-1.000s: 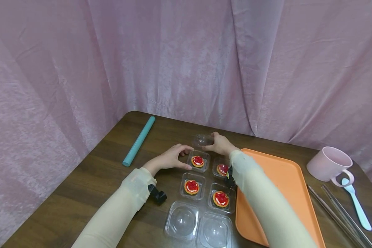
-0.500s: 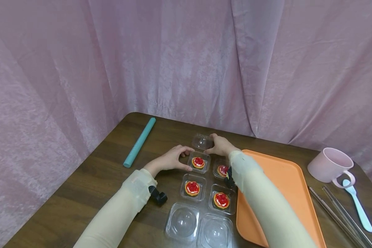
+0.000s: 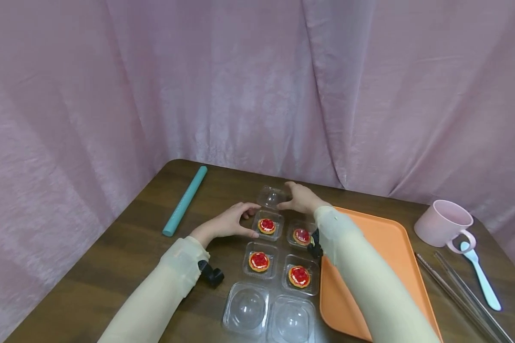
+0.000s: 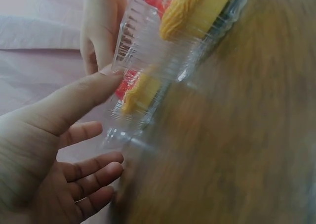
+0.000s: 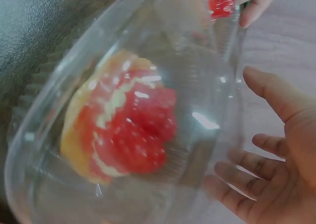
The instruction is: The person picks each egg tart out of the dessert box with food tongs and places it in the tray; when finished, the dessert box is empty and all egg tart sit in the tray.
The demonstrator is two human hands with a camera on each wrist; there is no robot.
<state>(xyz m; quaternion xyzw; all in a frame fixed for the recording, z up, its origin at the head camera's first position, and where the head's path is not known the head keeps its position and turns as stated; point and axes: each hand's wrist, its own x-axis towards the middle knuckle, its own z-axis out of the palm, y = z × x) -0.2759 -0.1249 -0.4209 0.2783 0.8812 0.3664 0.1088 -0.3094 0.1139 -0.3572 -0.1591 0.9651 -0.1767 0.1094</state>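
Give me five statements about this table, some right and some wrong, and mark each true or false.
1. Four red-topped tarts show in clear containers. True.
2. The pink mug stands on the orange tray. False: the mug stands on the table, right of the tray.
3. The teal stick lies left of the tarts. True.
4. The left hand is inside the mug. False: it is at the left side of the back-left tart's container.
5. The right hand is beside a domed clear lid. True.
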